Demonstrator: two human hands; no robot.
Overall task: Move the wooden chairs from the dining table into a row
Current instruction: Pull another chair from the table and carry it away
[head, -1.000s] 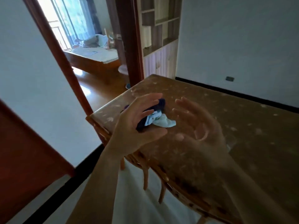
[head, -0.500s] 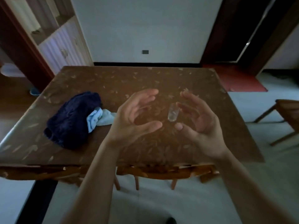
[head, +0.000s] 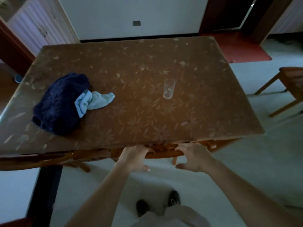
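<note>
Head view looked down on a brown flowered surface [head: 131, 112]. At its near edge both hands were on the curved top rail of a wooden chair [head: 164, 154] that was pushed under it. The left hand [head: 133, 158] had its fingers curled over the rail, with the thumb underneath. The right hand [head: 192, 158] also had the fingers hooked over the rail, but the thumb stood apart below, so its grip looked looser. A second chair [head: 49, 158] was tucked under the near left edge, and a third chair [head: 291, 84] stood on the floor, well apart to the right. On the surface lay a dark blue cloth [head: 57, 104] touching a light blue cloth [head: 95, 99], and an upright glass [head: 168, 89] near the middle.
</note>
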